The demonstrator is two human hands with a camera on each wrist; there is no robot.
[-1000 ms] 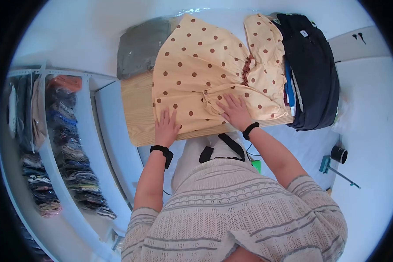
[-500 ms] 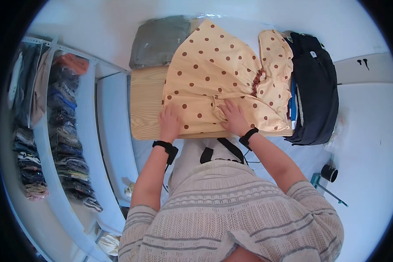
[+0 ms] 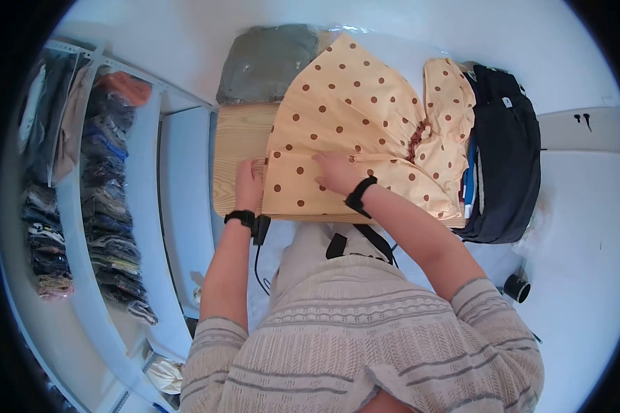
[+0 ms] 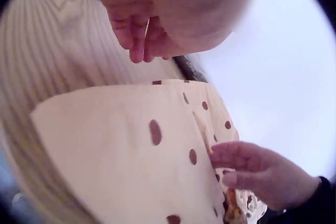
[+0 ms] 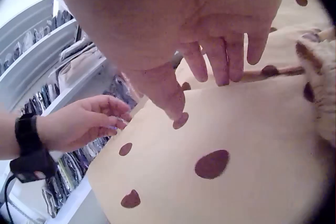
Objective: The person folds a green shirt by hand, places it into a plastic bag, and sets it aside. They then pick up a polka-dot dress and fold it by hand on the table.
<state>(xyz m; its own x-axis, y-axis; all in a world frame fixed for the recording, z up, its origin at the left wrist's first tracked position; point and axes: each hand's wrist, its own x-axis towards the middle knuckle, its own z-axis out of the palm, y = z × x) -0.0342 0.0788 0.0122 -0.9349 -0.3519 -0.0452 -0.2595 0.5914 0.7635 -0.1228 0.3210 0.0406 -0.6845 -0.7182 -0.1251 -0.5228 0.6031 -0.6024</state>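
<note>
A cream garment with brown dots [image 3: 351, 96] lies spread over a wooden table [image 3: 238, 138], its gathered brown trim toward the right. At its left edge is the left hand [image 3: 249, 186], fingers loosely bent and, in the left wrist view, the hand [image 4: 173, 14] shows nothing held. The right hand [image 3: 337, 173] rests on the lower middle of the garment, and in the right wrist view the hand [image 5: 184, 29] has fingers spread and extended over the cloth [image 5: 262, 145]. Whether the right fingertips press the cloth is hard to tell.
A grey plastic-wrapped bundle [image 3: 265, 65] lies at the table's back left. Dark folded clothing or a bag [image 3: 506, 158] stands along the right end. Shelves of bagged clothes [image 3: 110, 206] fill the left side. A black cylinder [image 3: 517, 288] is at the lower right.
The left hand has moved off the cloth to its left edge. The right hand has shifted left across the garment, away from the waist folds. The head view has also shifted.
</note>
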